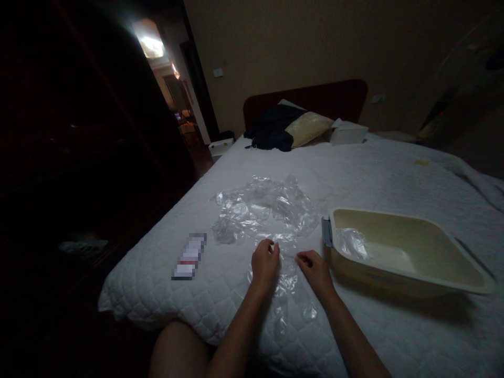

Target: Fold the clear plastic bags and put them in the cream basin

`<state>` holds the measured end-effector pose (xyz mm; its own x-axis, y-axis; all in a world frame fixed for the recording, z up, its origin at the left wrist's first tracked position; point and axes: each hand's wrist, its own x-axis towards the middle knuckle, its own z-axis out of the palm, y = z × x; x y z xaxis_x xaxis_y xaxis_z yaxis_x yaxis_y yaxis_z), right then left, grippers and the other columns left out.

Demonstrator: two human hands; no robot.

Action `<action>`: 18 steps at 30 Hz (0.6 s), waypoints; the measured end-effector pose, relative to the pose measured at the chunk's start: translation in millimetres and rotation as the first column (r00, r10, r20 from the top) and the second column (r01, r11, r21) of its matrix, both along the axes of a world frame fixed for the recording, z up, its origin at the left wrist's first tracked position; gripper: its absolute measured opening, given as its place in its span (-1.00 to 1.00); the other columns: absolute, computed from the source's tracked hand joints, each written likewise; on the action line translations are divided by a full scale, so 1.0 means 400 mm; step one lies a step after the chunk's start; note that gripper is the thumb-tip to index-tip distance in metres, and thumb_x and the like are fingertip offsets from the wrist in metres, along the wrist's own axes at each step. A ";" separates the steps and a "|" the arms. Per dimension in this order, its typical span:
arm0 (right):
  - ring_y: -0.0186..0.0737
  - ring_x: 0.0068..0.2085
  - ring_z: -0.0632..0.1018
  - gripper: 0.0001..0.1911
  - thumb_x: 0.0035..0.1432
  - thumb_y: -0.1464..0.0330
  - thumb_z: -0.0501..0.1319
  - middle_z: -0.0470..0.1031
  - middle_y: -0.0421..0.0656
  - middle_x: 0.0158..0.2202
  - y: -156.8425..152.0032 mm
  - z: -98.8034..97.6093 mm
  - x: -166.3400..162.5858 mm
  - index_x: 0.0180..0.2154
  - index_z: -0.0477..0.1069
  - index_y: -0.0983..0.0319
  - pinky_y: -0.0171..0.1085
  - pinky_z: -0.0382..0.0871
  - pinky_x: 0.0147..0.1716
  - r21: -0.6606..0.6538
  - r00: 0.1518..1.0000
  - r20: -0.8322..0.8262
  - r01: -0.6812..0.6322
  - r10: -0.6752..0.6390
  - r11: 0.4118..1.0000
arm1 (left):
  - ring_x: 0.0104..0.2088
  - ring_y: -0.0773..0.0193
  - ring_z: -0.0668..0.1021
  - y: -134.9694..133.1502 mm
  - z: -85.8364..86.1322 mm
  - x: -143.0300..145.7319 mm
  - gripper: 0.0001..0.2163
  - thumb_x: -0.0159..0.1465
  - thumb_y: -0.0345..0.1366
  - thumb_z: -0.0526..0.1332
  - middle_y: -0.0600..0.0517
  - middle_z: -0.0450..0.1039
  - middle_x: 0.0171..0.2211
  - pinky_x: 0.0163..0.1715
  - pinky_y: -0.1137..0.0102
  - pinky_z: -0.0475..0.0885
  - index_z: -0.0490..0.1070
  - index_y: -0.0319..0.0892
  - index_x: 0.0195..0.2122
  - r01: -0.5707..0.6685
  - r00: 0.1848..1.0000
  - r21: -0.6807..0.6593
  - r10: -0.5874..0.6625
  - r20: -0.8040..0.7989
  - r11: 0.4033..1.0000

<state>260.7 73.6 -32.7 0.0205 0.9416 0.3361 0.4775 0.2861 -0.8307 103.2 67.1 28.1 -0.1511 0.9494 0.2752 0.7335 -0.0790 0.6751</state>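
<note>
A clear plastic bag (289, 281) lies flattened on the bed in front of me, between my two forearms. My left hand (264, 262) is closed at its upper left side, thumb and fingers pinched on the film. Across from it, my right hand (314, 266) pinches the right side of the same bag. Just beyond my hands spreads a heap of crumpled clear plastic bags (271, 202). To the right stands a cream plastic bin (417, 228) with grey clip handles, and a piece of crumpled clear plastic (352, 242) lies inside it.
The white quilted bed (157, 299) ends at the left and front. A phone-like object (189, 257), blurred out, lies left of the bags. Dark clothing (275, 126), a beige pillow (309, 128) and a white box (349, 133) rest near the headboard (307, 94).
</note>
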 end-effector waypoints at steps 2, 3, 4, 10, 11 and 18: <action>-0.20 -0.38 0.45 -0.77 -0.01 0.23 0.16 0.42 -0.10 -0.41 0.002 -0.001 0.000 -0.39 0.41 0.27 -0.23 0.34 -0.38 -0.009 1.000 -0.028 0.008 -0.008 1.000 | -0.28 0.25 0.45 -0.025 0.009 0.008 -0.79 0.22 -0.24 0.01 -0.03 0.41 -0.33 -0.27 0.37 0.33 0.38 -0.19 -0.31 0.215 0.966 0.097 -0.197 -0.168 0.972; -0.19 -0.38 0.45 -0.76 -0.03 0.22 0.17 0.43 -0.09 -0.41 0.003 -0.002 0.000 -0.39 0.40 0.27 -0.23 0.34 -0.38 -0.020 0.999 -0.052 0.015 -0.016 1.000 | -0.22 0.22 0.44 -0.041 0.009 0.016 -0.79 0.22 -0.25 0.01 -0.06 0.41 -0.27 -0.21 0.35 0.33 0.38 -0.20 -0.28 0.342 0.915 0.102 -0.307 -0.261 0.934; -0.19 -0.39 0.45 -0.75 -0.05 0.22 0.18 0.43 -0.08 -0.41 0.003 -0.002 0.001 -0.38 0.40 0.28 -0.22 0.35 -0.38 -0.036 0.996 -0.080 0.024 -0.027 0.999 | -0.17 0.19 0.43 -0.057 0.005 0.024 -0.77 0.21 -0.23 0.02 -0.07 0.41 -0.24 -0.16 0.31 0.33 0.38 -0.20 -0.24 0.448 0.851 0.087 -0.395 -0.345 0.890; -0.24 -0.48 0.43 -0.66 -0.16 0.17 0.26 0.44 -0.12 -0.49 0.005 0.000 0.004 -0.38 0.40 0.30 -0.26 0.35 -0.48 -0.183 0.964 -0.254 0.032 -0.078 0.983 | 0.03 0.07 0.31 -0.129 -0.052 0.053 -0.61 0.22 -0.10 -0.02 -0.17 0.36 -0.06 0.08 0.15 0.13 0.37 -0.30 -0.13 0.527 0.715 -0.028 -0.461 -0.526 0.849; -0.25 -0.50 0.42 -0.65 -0.17 0.17 0.26 0.43 -0.13 -0.50 0.005 0.001 0.004 -0.38 0.40 0.29 -0.27 0.35 -0.50 -0.197 0.958 -0.277 0.022 -0.077 0.980 | 0.06 0.07 0.29 -0.135 -0.058 0.052 -0.60 0.23 -0.10 -0.04 -0.17 0.34 -0.03 0.10 0.15 0.09 0.36 -0.31 -0.10 0.525 0.710 -0.039 -0.462 -0.532 0.850; -0.29 -0.49 0.41 -0.64 -0.18 0.18 0.27 0.42 -0.16 -0.50 -0.001 0.017 0.008 -0.35 0.41 0.30 -0.30 0.31 -0.50 -0.256 0.930 -0.367 -0.068 -0.031 0.964 | 0.05 0.13 0.30 -0.153 -0.051 0.033 -0.59 0.25 -0.12 -0.08 -0.13 0.31 0.01 0.13 0.16 0.04 0.32 -0.28 -0.05 0.521 0.707 -0.056 -0.467 -0.531 0.852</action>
<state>263.8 73.3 -25.9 0.0763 0.9957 0.0523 0.1237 0.0426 -0.9914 116.5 5.8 7.5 0.5191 0.8144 0.2595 0.8005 -0.5696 0.1863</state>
